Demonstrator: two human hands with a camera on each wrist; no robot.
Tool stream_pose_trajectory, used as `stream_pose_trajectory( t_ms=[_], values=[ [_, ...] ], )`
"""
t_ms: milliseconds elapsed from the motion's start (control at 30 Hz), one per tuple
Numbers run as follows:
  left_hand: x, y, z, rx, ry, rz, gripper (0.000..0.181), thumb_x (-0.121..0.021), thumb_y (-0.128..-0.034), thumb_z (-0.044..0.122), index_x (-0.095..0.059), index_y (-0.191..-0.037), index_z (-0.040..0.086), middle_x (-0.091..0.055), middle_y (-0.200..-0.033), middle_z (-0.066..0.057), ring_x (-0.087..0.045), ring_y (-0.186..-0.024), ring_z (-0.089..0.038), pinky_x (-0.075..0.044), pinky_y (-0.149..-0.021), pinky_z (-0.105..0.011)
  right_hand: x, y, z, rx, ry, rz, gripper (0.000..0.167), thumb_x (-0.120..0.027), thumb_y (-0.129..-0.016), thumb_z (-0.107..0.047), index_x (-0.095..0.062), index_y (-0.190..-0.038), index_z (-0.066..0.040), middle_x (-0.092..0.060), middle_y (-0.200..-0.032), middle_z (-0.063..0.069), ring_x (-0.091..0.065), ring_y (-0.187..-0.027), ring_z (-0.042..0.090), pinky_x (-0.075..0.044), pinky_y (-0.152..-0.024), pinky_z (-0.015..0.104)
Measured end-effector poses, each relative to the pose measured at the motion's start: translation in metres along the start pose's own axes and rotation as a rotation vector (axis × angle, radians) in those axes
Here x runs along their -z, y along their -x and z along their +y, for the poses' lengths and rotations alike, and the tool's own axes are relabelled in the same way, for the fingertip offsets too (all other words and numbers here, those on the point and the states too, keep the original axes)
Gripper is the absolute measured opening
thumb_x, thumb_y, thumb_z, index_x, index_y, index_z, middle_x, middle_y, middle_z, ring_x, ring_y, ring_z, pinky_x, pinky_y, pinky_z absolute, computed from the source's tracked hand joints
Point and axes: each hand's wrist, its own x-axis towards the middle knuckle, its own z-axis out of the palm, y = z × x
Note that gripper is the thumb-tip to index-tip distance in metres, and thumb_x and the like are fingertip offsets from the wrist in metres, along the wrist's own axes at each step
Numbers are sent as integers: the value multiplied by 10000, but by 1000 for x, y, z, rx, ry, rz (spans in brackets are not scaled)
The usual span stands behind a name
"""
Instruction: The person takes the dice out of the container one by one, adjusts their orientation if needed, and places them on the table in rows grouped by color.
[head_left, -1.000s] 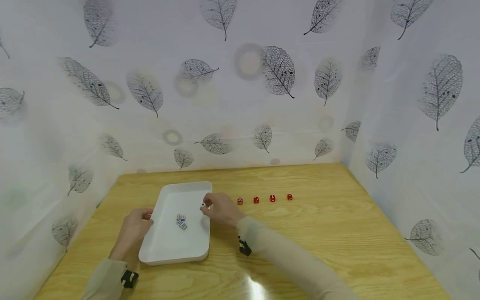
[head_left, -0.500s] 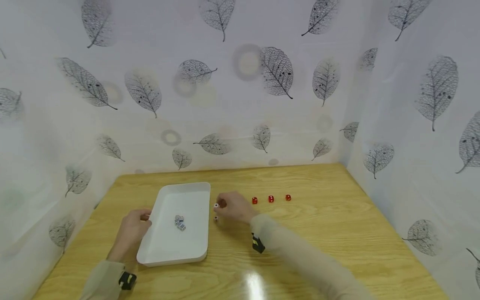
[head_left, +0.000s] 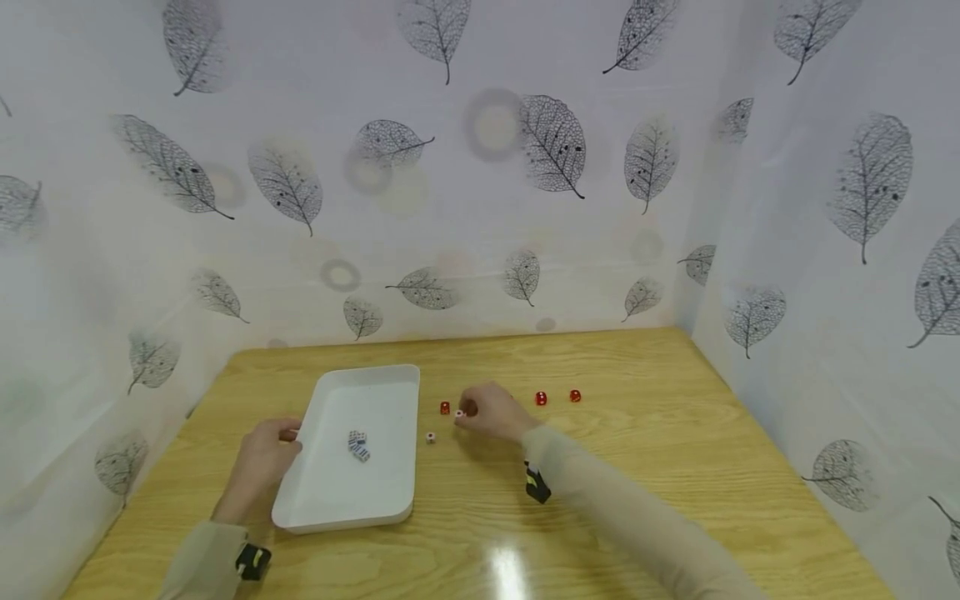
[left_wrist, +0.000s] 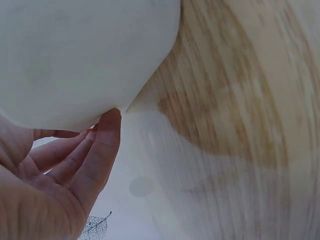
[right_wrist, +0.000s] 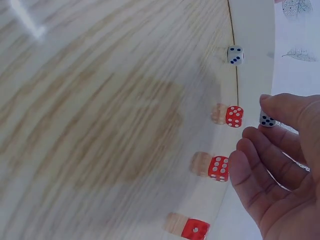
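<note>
A white tray lies on the left part of the table, with several white dice grouped inside. My left hand grips its left edge, fingers curled at the rim, as the left wrist view also shows. Thumb and fingers of my right hand pinch a white die to the right of the tray. Beside that hand is a red die, and nearer the front a white die sits on the wood. Three red dice, one of them this red die, show in the right wrist view.
Two red dice stand right of my right hand on the wooden table. A leaf-patterned curtain surrounds its back and sides.
My right hand has moved right from above the tray's right edge, still pinching a white die. It has uncovered a red die and a white die and now covers another red one.
</note>
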Motion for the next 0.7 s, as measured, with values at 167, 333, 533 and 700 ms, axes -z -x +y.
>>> stream_pose_trajectory(
  t_ms=[167, 333, 533, 700],
  values=[
    [0, -1, 0, -6, 7, 5, 376, -539, -896, 44, -592, -1234, -110, -641, -1112, -290, -622, -977, -377, -542, -742, -431, -1, 3, 5, -16, -17, -42, 87, -738, -858, -223, -700, -864, -144, -651, -816, -65, -560, -741, 51, -486, -683, 216],
    [0, -2, -2, -5, 8, 0, 393, -527, -900, 54, -581, -1251, -117, -642, -1104, -286, -620, -976, -377, -537, -744, -426, -4, 5, 3, -49, -30, -87, 64, -730, -860, -214, -709, -866, -154, -657, -829, -63, -566, -749, 61, -490, -683, 237],
    [1, -4, -1, 15, 13, -3, 393, -539, -901, 59, -581, -1254, -108, -636, -1113, -285, -612, -993, -382, -532, -768, -444, -9, 5, 2, -41, -15, -78, 73, -737, -859, -217, -714, -863, -147, -675, -835, -49, -576, -756, 65, -494, -701, 239],
    [1, -5, 1, 33, 9, -3, 399, -545, -896, 54, -575, -1258, -111, -632, -1126, -294, -608, -1009, -394, -528, -788, -465, -14, 4, 4, -35, -1, -82, 96, -749, -853, -239, -721, -886, -154, -677, -851, -60, -582, -776, 53, -498, -726, 225]
  ],
)
